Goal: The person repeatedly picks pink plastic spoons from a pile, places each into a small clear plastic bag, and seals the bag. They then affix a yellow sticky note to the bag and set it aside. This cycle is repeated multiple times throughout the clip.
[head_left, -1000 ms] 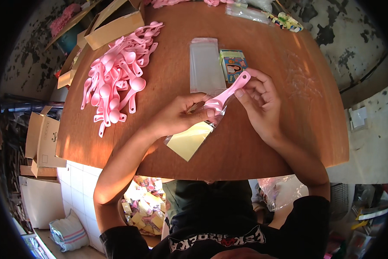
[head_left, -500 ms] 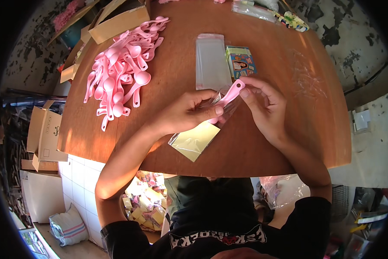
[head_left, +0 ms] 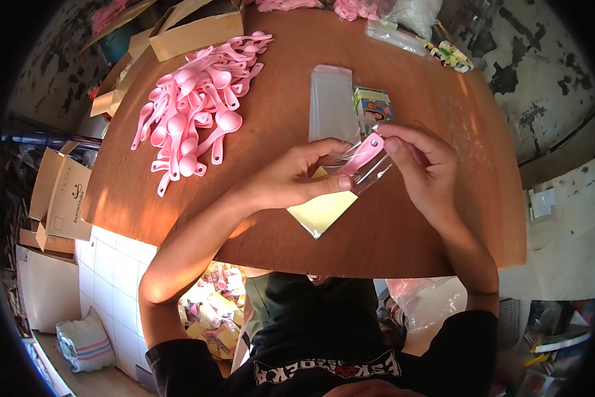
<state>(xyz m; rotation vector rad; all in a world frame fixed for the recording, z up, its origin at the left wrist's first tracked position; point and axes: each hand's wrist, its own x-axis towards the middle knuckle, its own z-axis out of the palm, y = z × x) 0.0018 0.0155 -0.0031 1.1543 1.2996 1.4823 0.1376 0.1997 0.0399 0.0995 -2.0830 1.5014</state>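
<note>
My left hand pinches a clear plastic bag between thumb and fingers. Within the film lies a pink spoon, its holed handle end pointing up and right; its bowl is hidden behind my left thumb. A yellow card shows in the bag's lower part, below that hand. At the bag's upper end, the thumb and forefinger of my right hand close on the film beside the handle tip. Just beyond my hands lie a stack of flat clear bags and a stack of printed cards.
A heap of pink spoons covers the table's left side, near an open cardboard box. Plastic packs and pink bundles lie at the far edge. Below the near edge, a container holds several packed yellow-card bags.
The spoon handle has gone deeper into the bag, and film now surrounds its end. My right fingers have shifted from the handle tip to the bag's edge. The view has shifted slightly.
</note>
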